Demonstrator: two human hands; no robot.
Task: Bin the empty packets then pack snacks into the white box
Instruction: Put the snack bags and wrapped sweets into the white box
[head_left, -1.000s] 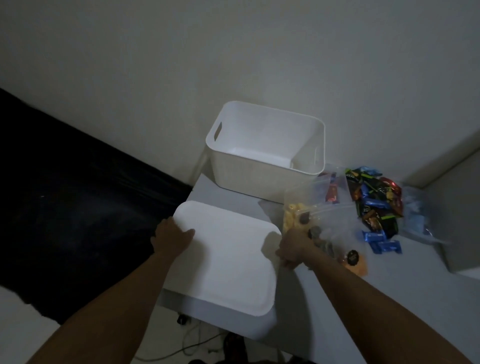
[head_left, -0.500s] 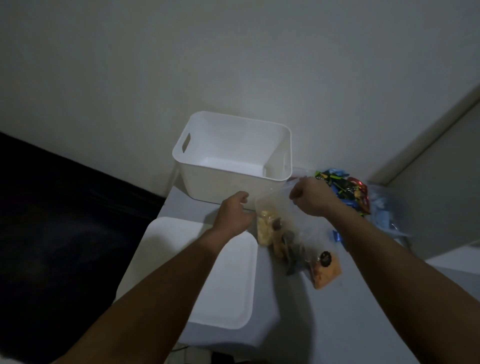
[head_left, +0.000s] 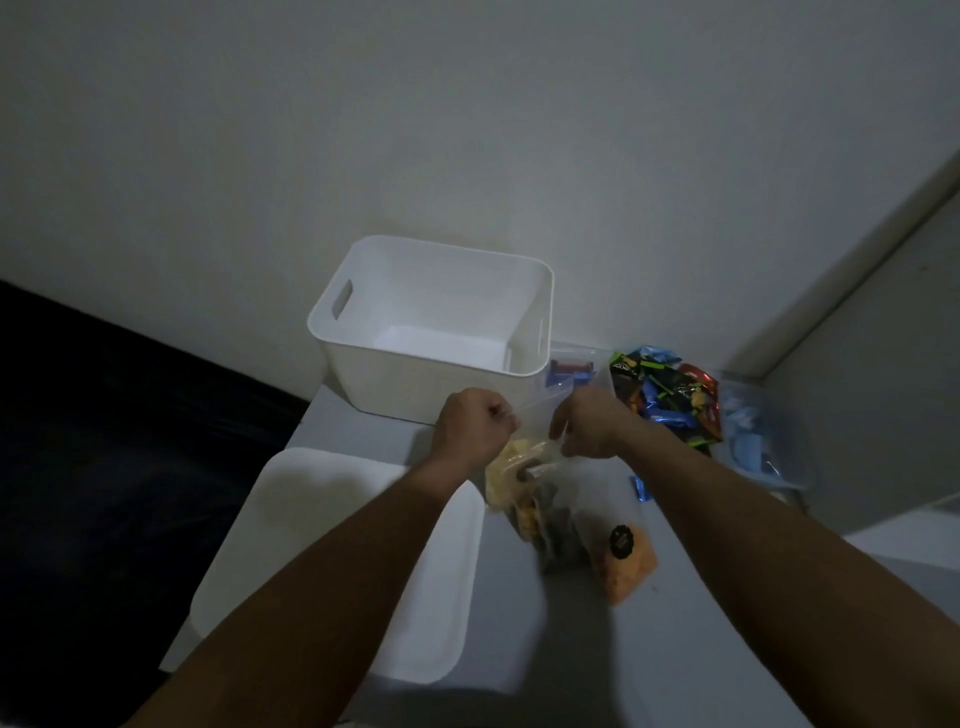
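Here both hands, left (head_left: 475, 423) and right (head_left: 587, 423), pinch the clear plastic snack bag's (head_left: 558, 499) mouth; pulling unevenly could spill snacks beside the empty white plastic box (head_left: 431, 332).

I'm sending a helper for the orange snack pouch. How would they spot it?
Start at the white box by the wall, then come toward the camera past both hands. The orange pouch lies inside the clear bag, the only one with a round black label.

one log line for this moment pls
hands: left and right grip clear plastic snack bag | white plastic box: empty
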